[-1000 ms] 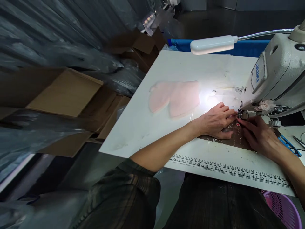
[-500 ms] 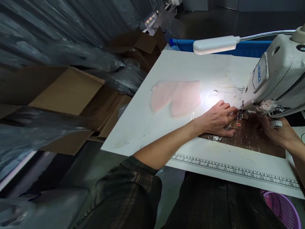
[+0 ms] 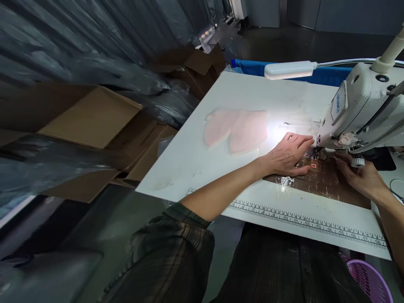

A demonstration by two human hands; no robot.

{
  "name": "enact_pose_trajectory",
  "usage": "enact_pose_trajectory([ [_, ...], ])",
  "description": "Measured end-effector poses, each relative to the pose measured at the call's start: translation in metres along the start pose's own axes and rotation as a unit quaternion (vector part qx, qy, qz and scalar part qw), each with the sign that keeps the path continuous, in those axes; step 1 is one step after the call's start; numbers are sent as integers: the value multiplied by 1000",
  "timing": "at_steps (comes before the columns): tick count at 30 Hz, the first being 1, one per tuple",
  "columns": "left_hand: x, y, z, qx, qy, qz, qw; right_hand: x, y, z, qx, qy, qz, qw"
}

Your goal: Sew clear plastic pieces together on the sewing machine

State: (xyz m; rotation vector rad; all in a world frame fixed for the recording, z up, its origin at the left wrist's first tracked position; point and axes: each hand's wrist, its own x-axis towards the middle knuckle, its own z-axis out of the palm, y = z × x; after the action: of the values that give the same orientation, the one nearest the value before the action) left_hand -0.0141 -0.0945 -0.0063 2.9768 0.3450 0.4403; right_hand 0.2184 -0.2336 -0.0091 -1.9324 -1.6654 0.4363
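My left hand (image 3: 289,156) lies palm down with fingers stretched out, its fingertips beside the presser foot (image 3: 318,154) of a white sewing machine (image 3: 362,99). Under and beside it is a brown plate (image 3: 331,185) with shiny tape and small red-marked labels. My right hand (image 3: 358,174) is on the other side of the foot, fingers drawn together low over the plate. The machine head and a knurled knob partly cover it, and whatever it pinches is too small to make out. A pale pink fabric piece (image 3: 248,128) lies flat, left of the needle area.
A printed ruler (image 3: 293,221) runs along the front edge of the white table (image 3: 176,172). A lamp (image 3: 290,70) on a bendable arm hangs above. Open cardboard boxes (image 3: 94,118) and plastic sheeting stand left. A purple basket (image 3: 369,277) sits below at right.
The view has shifted slightly, so the machine sits a little lower and farther left. My left fingers have uncovered a second red-marked label near the foot. Both hands stay beside the presser foot.
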Motion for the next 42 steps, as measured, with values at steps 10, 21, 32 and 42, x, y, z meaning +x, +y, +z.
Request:
enact_pose_trajectory([
  [10, 1, 1, 1, -56, -70, -39, 995, 1, 4, 5, 13, 23, 29, 999],
  [21, -8, -5, 2, -7, 42, -72, 996, -1, -8, 5, 10, 23, 23, 999],
  [32, 53, -82, -37, 8, -100, -149, 984, 0, -3, 15, -27, 27, 12, 999],
  [42, 48, -102, -35, -25, -3, -239, 971, 1, -11, 15, -69, 29, 11, 997],
])
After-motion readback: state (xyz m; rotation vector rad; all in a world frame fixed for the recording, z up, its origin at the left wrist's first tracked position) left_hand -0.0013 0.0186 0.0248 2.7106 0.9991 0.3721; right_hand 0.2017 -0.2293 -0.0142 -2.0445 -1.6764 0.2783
